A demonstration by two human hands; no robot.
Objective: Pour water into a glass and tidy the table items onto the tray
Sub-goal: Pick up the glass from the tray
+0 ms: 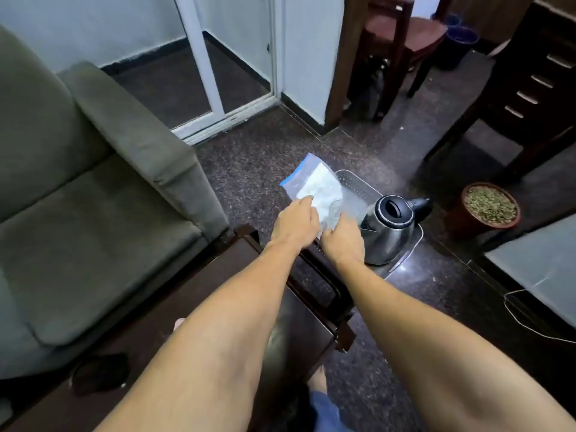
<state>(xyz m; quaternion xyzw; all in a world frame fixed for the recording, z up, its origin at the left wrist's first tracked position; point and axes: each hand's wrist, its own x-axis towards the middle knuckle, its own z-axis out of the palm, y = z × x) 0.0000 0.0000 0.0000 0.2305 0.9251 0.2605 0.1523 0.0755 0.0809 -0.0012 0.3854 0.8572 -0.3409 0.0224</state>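
Observation:
A clear zip bag with a blue seal and white contents tilts over the far left part of a steel tray. My left hand pinches the bag's near left edge, and my right hand grips its near right corner. A steel electric kettle with a black lid and handle stands on the tray, right beside my right hand. A glass rim shows faintly behind the bag; I cannot tell more of it.
The tray sits past the end of a dark wooden table. A grey sofa fills the left. A potted plant stands right of the kettle, a dark chair behind it. A black object lies on the table.

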